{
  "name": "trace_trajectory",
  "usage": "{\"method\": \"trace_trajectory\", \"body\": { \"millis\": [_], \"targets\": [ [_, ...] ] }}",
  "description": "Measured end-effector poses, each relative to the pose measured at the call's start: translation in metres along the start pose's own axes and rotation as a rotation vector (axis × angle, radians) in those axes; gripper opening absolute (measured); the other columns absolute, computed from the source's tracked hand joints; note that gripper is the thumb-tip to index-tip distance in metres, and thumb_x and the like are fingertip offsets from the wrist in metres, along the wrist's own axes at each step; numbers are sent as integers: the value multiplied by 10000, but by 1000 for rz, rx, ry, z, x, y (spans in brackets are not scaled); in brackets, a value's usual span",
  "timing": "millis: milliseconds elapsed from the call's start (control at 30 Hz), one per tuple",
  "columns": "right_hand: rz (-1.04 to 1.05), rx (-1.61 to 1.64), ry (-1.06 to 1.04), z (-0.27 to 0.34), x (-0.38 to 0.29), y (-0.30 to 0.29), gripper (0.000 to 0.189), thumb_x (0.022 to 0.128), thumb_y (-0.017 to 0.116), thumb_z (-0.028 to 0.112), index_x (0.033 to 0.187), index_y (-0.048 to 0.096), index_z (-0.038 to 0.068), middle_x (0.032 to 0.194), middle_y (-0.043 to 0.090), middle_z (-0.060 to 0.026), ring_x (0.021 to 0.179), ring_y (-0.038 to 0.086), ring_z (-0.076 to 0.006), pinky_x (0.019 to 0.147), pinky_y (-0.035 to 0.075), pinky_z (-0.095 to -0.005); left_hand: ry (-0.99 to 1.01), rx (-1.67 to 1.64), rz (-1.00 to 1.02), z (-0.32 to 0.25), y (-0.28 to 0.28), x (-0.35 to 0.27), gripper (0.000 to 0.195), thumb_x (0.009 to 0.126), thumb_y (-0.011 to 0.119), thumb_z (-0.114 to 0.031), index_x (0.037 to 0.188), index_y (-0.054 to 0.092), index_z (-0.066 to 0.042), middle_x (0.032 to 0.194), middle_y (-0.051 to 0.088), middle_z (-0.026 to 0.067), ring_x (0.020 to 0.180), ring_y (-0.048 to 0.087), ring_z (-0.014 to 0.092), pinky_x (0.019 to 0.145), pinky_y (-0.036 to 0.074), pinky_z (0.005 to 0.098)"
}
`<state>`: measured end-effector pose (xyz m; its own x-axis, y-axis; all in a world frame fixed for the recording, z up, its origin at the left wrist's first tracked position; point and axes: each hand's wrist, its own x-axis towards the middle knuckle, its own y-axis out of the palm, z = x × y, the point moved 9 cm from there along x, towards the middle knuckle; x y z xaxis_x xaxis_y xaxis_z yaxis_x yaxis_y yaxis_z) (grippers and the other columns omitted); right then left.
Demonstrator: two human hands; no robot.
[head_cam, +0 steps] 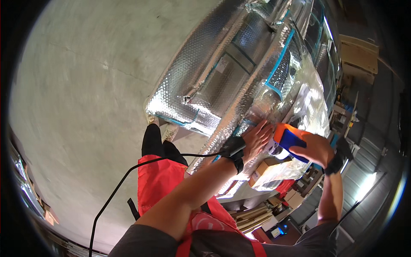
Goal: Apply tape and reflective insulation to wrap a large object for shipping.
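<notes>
My left hand point(257, 141) lies flat with fingers stretched out on the silver bubble-foil wrapping point(205, 86), holding nothing. A black band with a cable sits at that wrist. Just right of its fingertips, my right hand point(316, 149) grips an orange and blue block-like object point(290, 141); its exact kind is unclear. The object rests close against the wrapped stack, and its far side is hidden. Blue tape point(281, 61) runs along the foil seams. Crumpled clear plastic film point(310, 93) covers the foil beyond my right hand.
A cardboard box point(266, 170) sits under film just below my hands. Black cable point(118, 183) hangs across my left side. Concrete floor point(86, 96) spreads to the left. Flat cardboard point(253, 218), shelving and larger cartons point(358, 57) stand to the right.
</notes>
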<state>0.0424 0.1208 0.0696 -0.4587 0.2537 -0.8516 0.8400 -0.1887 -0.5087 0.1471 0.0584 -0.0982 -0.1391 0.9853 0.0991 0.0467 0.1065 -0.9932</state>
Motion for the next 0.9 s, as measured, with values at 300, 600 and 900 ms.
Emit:
{"method": "trace_trajectory", "body": {
  "millis": [300, 600, 900],
  "targets": [
    [-520, 201, 340, -44, -96, 135, 600, 766, 769, 493, 1013, 638, -38, 771, 647, -205, 727, 633, -388, 667, 509, -454, 53, -635, -74, 56, -54, -13, 814, 810, 708, -459, 1457, 397, -75, 1501, 397, 95, 1423, 323, 249, 1190, 148, 536],
    [-745, 475, 254, -38, -103, 180, 425, 723, 823, 386, 820, 625, 23, 707, 650, -126, 671, 631, -333, 641, 524, -407, 20, -827, -53, 61, -82, 53, 798, 819, 521, 93, 1414, 473, -437, 1518, 376, 161, 1402, 387, 257, 1088, 75, 635],
    [-705, 457, 299, -27, -122, 201, 424, 748, 805, 387, 792, 596, 21, 673, 629, -119, 660, 608, -315, 660, 484, -418, 85, -528, -214, 37, -64, 86, 511, 799, 624, -528, 1291, 599, -392, 1415, 532, 18, 1349, 451, 183, 1107, 47, 706]
  ]
}}
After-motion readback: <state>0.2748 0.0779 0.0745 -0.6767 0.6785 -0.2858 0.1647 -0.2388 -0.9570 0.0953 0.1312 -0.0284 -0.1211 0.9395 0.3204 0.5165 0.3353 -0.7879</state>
